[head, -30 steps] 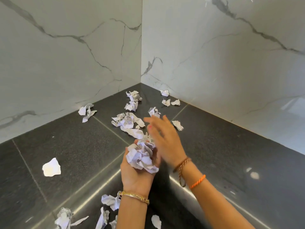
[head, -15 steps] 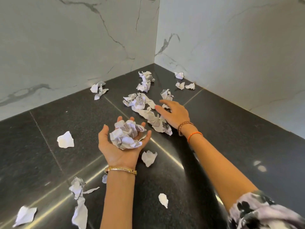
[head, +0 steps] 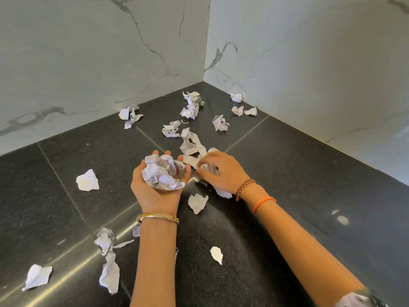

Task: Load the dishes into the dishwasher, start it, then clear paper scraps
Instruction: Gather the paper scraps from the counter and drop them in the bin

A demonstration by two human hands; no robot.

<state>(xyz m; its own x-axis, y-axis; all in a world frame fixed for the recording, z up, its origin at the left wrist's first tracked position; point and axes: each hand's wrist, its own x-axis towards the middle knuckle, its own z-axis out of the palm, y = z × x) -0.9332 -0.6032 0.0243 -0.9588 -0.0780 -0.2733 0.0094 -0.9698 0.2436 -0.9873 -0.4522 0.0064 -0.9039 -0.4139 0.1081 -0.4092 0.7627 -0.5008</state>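
Note:
My left hand [head: 152, 191] is palm up above the black counter [head: 309, 178], its fingers cupped round a wad of crumpled white paper scraps [head: 162, 172]. Just to its right, my right hand [head: 223, 170] is palm down, fingers curled on a crumpled scrap [head: 207, 167] at the near end of a paper pile [head: 190, 145]. Several more scraps lie scattered: a flat piece [head: 197, 202] between my wrists, one [head: 87, 181] to the left, others [head: 191, 105] toward the corner, and some [head: 108, 264] near the front edge.
Two white marble walls [head: 93, 58] meet at a corner behind the counter and close off the back and right. Small scraps [head: 243, 110] lie along the right wall's foot. Bare dark stone lies at the right.
My right hand has drawn back toward me from the pile with a scrap in its fingers and come close to my left hand. The left hand still holds its wad.

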